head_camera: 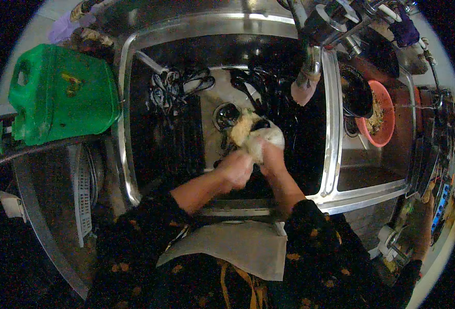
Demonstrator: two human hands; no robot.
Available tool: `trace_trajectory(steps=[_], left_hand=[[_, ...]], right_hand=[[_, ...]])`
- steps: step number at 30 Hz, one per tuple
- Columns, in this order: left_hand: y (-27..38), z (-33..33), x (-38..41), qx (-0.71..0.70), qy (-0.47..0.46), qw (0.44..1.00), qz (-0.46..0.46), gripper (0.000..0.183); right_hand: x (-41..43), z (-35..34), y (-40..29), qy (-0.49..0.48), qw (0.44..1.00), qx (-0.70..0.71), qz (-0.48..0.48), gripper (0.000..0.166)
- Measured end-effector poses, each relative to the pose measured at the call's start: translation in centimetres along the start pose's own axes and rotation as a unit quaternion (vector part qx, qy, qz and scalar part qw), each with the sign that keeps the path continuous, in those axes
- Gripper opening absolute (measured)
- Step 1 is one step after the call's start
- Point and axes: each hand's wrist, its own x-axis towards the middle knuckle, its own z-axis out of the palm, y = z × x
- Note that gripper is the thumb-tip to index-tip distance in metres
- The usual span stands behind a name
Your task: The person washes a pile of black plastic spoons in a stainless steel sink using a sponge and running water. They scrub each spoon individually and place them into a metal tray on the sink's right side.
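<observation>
Both bare hands are over a dark stainless steel sink basin [227, 208], blurred by motion. My right hand [272, 154] grips a whitish, foamy item [268, 137], perhaps a cloth or a small bowl; its kind is unclear. My left hand [237, 170] is closed close beside it, and what its fingers hold cannot be made out. Just beyond them lies a yellowish sponge or cloth [241, 129], beside a small round metal cup or ladle bowl [227, 115]. Metal utensils [165, 89] are heaped at the basin's far left, with dark utensils [246, 85] at its far middle.
A green plastic jerrycan [65, 92] stands left of the basin. The faucet [310, 69] hangs over the basin's right side. In the right-hand basin are a red colander or bowl [385, 116] with food scraps and a dark pan [355, 90]. Another person's arm [426, 224] shows at the far right.
</observation>
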Motion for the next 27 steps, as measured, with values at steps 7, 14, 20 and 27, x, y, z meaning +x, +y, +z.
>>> trace_trajectory(steps=[7,14,20,27], left_hand=[[3.0,-3.4,-2.3,0.797,-0.005,0.592,0.123,0.020],[2.7,-8.0,0.0,0.725,-0.115,0.525,0.430,0.018],[-0.5,-1.4,2.4,0.160,0.122,0.965,0.170,0.019],[-0.1,-4.6,4.4,-0.310,0.299,0.820,0.376,0.025]], right_hand=[[-1.6,-1.6,-2.6,-0.273,0.752,-0.585,-0.133,0.028],[0.5,-4.1,-0.4,-0.211,0.871,-0.378,-0.232,0.036],[-0.3,-0.5,1.3,0.028,0.994,-0.035,0.099,0.026],[-0.4,1.8,5.5,0.125,0.971,-0.116,0.170,0.028]])
